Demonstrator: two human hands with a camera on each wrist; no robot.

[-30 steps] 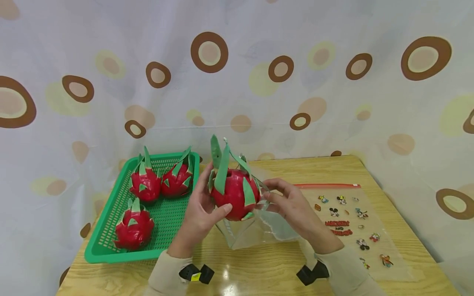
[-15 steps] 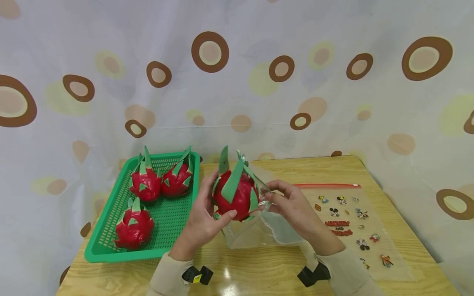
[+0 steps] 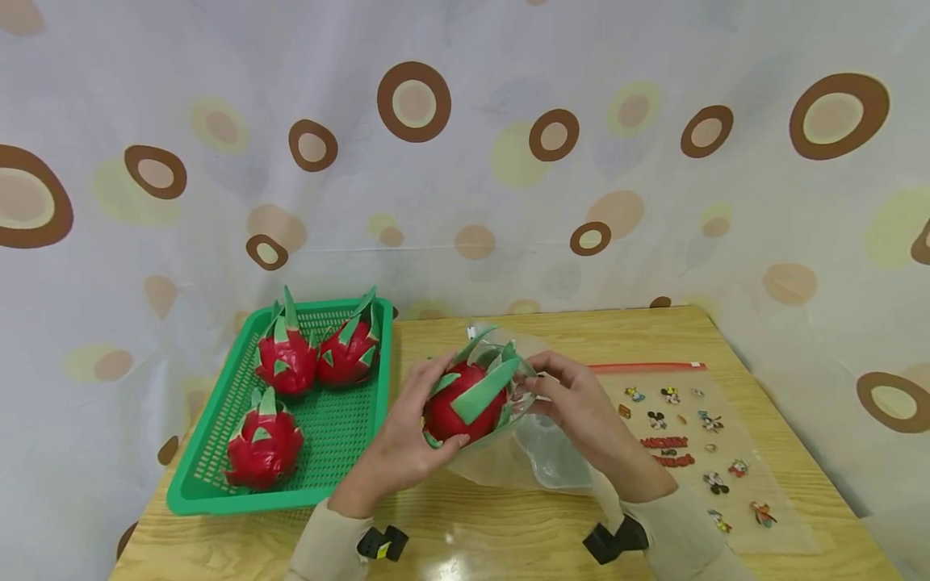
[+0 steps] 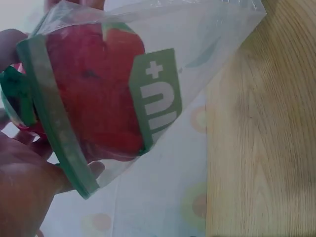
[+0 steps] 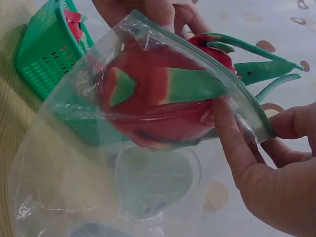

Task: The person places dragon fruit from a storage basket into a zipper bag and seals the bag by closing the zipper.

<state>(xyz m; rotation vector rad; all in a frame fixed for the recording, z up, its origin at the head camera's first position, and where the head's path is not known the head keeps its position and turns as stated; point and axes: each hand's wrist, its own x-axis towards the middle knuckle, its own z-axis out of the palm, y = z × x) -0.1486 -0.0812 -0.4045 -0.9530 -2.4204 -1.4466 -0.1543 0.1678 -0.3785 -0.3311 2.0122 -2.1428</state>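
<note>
A red dragon fruit with long green scales is held up over the table's middle by my left hand, fingers and thumb curled round it. My right hand pinches the zip edge of a clear zip bag. In the right wrist view most of the fruit's red body shows through the bag, while the scale tips stick out past its mouth. The left wrist view shows the green zip strip crossing in front of the fruit, and a printed label on the film.
At the left stands a green plastic basket with 3 more dragon fruits in it. A second clear zip bag, with a red zip and cartoon prints, lies flat on the right of the wooden table. A spotted curtain hangs behind.
My left hand has tilted the dragon fruit to the right and lowered it into the bag's mouth, its scales now leaning rightward. My right hand has stayed almost still on the bag's edge.
</note>
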